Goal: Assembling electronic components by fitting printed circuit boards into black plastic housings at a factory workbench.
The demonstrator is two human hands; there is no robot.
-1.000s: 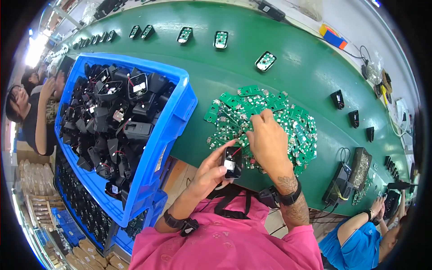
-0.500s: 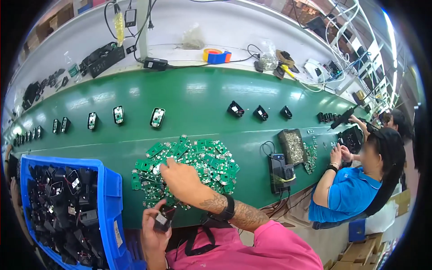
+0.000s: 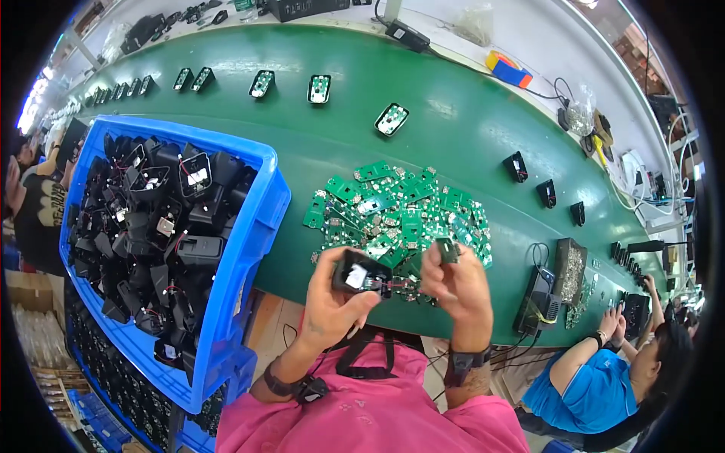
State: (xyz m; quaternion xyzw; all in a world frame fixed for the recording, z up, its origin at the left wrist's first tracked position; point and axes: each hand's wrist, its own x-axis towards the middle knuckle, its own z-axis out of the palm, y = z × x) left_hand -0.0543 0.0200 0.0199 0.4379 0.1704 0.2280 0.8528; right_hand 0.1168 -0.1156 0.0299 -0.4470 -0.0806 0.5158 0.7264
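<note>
Head view | left hand [image 3: 326, 308] is gripping an open black housing [image 3: 355, 275] at lower centre | right hand [image 3: 462, 291], apart from the left, is pinching a small circuit board [image 3: 448, 250] | green board pile [image 3: 411, 220] is lying mid-frame on the table [image 3: 468, 143] | blue bin [image 3: 259, 208] is holding black housings at left

The right hand [image 3: 462, 289] and its green circuit board [image 3: 448, 251] are blurred; an open black plastic shell [image 3: 353, 264] partly hides the left hand [image 3: 326, 302]; near the green surface's [image 3: 453, 113] left edge, black plastic housings [image 3: 89, 99] are too small to distinguish.
</note>
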